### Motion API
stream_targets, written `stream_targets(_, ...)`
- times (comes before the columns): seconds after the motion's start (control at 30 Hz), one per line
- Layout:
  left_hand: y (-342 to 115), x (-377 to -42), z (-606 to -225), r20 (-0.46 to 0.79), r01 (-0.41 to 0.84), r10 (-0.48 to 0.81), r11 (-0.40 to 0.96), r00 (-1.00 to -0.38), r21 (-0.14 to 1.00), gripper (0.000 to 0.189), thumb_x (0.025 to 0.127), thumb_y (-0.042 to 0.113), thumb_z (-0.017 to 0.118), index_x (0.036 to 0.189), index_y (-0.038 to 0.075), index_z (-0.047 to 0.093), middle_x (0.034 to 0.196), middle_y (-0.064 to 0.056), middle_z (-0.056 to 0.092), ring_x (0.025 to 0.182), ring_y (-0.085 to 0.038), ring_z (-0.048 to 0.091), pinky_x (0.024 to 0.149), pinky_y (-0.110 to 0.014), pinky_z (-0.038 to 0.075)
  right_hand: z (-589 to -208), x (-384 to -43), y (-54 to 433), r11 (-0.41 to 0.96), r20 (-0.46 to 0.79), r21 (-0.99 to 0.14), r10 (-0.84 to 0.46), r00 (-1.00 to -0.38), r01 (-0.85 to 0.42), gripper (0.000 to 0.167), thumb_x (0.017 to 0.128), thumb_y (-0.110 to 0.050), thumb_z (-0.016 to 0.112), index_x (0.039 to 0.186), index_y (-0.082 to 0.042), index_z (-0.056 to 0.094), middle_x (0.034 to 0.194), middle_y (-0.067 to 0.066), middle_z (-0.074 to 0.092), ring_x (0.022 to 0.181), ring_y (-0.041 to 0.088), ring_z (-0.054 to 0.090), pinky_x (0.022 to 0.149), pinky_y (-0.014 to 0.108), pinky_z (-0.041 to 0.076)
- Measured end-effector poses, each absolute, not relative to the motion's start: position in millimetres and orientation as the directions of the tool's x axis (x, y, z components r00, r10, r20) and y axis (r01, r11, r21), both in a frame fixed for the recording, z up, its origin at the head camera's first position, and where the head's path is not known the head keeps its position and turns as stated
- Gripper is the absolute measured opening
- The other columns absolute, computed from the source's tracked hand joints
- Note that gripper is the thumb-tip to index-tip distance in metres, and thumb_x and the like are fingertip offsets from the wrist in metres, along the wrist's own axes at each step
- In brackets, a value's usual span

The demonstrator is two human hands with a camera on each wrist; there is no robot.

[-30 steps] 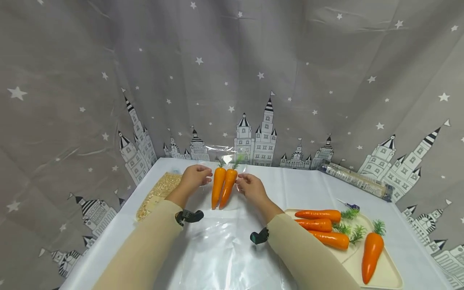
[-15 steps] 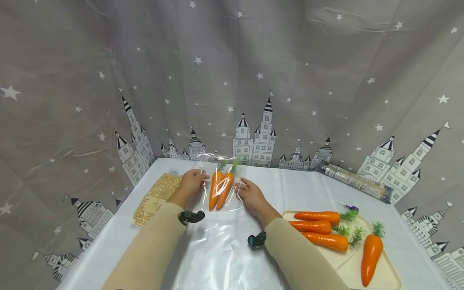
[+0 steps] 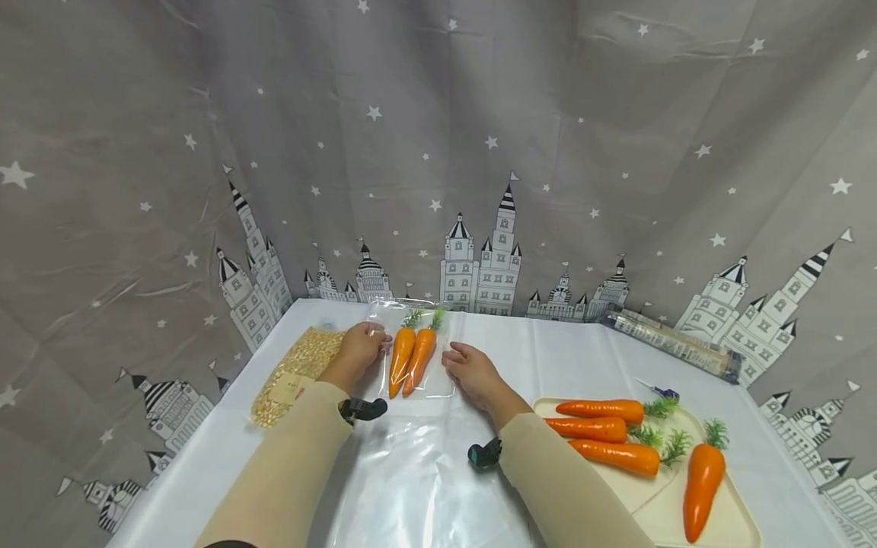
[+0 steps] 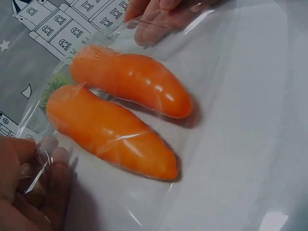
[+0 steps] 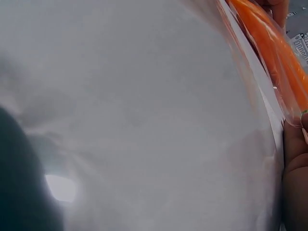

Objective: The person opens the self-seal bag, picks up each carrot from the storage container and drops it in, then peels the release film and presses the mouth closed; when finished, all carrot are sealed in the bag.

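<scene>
Two orange carrots with feathery green tops lie side by side inside a clear plastic bag, held over the middle of the white table. My left hand pinches the bag's left edge; in the left wrist view its fingers show through the film. At the opposite edge, my right hand holds the film between thumb and fingers. The right wrist view catches only part of that hand beside the bag and one carrot.
A pack of yellowish grains lies by the left forearm. To the right, a cream tray carries several more carrots. Behind it are a small purple-handled tool and a plastic-wrapped roll. Glossy clear film covers the near table.
The bag with both carrots has shifted slightly left and tipped about between the hands. Its outline now shows flatter and squarer. Both hands have stayed at its sides.
</scene>
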State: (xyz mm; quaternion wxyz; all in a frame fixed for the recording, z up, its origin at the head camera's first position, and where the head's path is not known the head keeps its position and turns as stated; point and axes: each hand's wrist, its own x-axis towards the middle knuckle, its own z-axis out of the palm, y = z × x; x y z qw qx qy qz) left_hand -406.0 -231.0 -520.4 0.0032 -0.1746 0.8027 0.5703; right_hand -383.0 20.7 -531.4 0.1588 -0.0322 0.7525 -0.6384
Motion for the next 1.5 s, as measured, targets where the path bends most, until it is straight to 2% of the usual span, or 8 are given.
stream_targets(0.2, -228.3, -399.6, -512.7, -0.162, -0.268, -0.286, 0.384, -0.944, 0.884, 0.052, 0.111, 0.023, 0.049, 0.158, 0.004, 0.037, 0.135, -0.02, 0.067, 0.112, -0.03, 0.069, 0.093, -0.04, 0.06, -530.4, -382.7, 21.5, 0.185, -0.193, -0.971, -0.238, -0.952, 0.15, 0.054, 0.104, -0.012, 0.066, 0.154, -0.007, 0.049, 0.141, 0.012, 0.067, 0.133, 0.025, 0.063, 0.113, 0.039, 0.05)
stream_targets(0.3, -225.4, -389.4, -504.1, -0.104, -0.251, -0.304, 0.499, -0.947, 0.83, 0.064, 0.11, 0.032, 0.046, 0.163, 0.004, 0.025, 0.152, -0.025, 0.052, 0.136, -0.039, 0.055, 0.114, -0.054, 0.048, -528.3, -379.7, 22.7, 0.2, -0.191, -0.968, -0.196, -0.962, 0.152, 0.051, 0.104, -0.017, 0.066, 0.152, -0.008, 0.051, 0.142, 0.012, 0.067, 0.131, 0.025, 0.064, 0.111, 0.04, 0.052)
stream_targets(0.4, -213.2, -376.1, -491.9, 0.009, -0.228, -0.35, 0.63, -0.937, 0.743, 0.065, 0.107, 0.035, 0.048, 0.162, 0.005, 0.03, 0.159, -0.026, 0.04, 0.145, -0.047, 0.042, 0.122, -0.062, 0.033, -525.7, -371.5, 27.4, 0.226, -0.167, -0.965, -0.145, -0.975, 0.132, 0.048, 0.104, -0.018, 0.065, 0.15, -0.008, 0.054, 0.143, 0.013, 0.065, 0.131, 0.027, 0.064, 0.108, 0.041, 0.055)
stream_targets(0.6, -154.9, -318.1, -455.0, 0.22, -0.02, -0.232, 0.73, -0.948, 0.683, 0.047, 0.099, 0.032, 0.059, 0.14, 0.009, 0.061, 0.149, -0.019, 0.053, 0.131, -0.047, 0.052, 0.106, -0.067, 0.038, -514.2, -352.1, 54.2, 0.261, -0.081, -0.963, -0.062, -0.995, 0.062, 0.044, 0.101, -0.015, 0.065, 0.144, -0.005, 0.06, 0.139, 0.014, 0.067, 0.129, 0.029, 0.064, 0.105, 0.042, 0.057)
stream_targets(0.8, -129.3, -239.0, -445.2, 0.29, 0.208, 0.029, 0.763, -0.957, 0.612, 0.034, 0.097, 0.023, 0.066, 0.129, 0.012, 0.069, 0.141, -0.011, 0.063, 0.131, -0.036, 0.058, 0.109, -0.062, 0.043, -487.8, -325.8, 93.6, 0.294, -0.023, -0.956, -0.045, -0.999, 0.008, 0.035, 0.102, -0.022, 0.066, 0.134, -0.009, 0.067, 0.137, 0.011, 0.069, 0.126, 0.028, 0.065, 0.106, 0.045, 0.056)
stream_targets(1.1, -120.6, -169.0, -460.4, 0.068, 0.083, 0.054, 0.819, -0.996, 0.568, 0.041, 0.094, 0.031, 0.073, 0.128, 0.009, 0.069, 0.132, -0.014, 0.065, 0.121, -0.042, 0.062, 0.095, -0.064, 0.051, -464.5, -272.7, 143.8, 0.314, -0.093, -0.945, 0.022, -0.995, 0.095, 0.025, 0.1, -0.023, 0.069, 0.123, -0.016, 0.07, 0.125, 0.004, 0.071, 0.117, 0.025, 0.066, 0.106, 0.047, 0.056)
stream_targets(1.23, -114.1, -158.6, -472.3, 0.011, 0.054, 0.057, 0.853, -0.998, 0.519, 0.052, 0.091, 0.037, 0.077, 0.132, 0.007, 0.066, 0.14, -0.02, 0.059, 0.124, -0.05, 0.056, 0.089, -0.07, 0.05, -469.0, -254.1, 148.7, 0.418, -0.08, -0.907, -0.057, -0.995, 0.049, 0.023, 0.098, -0.019, 0.072, 0.12, -0.013, 0.071, 0.118, 0.003, 0.073, 0.107, 0.021, 0.066, 0.097, 0.041, 0.061)
stream_targets(1.5, -99.5, -158.6, -493.0, 0.004, 0.011, 0.01, 0.922, -1.0, 0.387, 0.072, 0.087, 0.048, 0.081, 0.142, 0.006, 0.06, 0.156, -0.026, 0.043, 0.142, -0.056, 0.037, 0.103, -0.075, 0.039, -488.1, -224.6, 142.2, 0.607, -0.061, -0.782, -0.302, -0.951, -0.142, 0.021, 0.095, -0.016, 0.077, 0.115, -0.011, 0.073, 0.109, 0.0, 0.074, 0.094, 0.015, 0.07, 0.082, 0.037, 0.063)
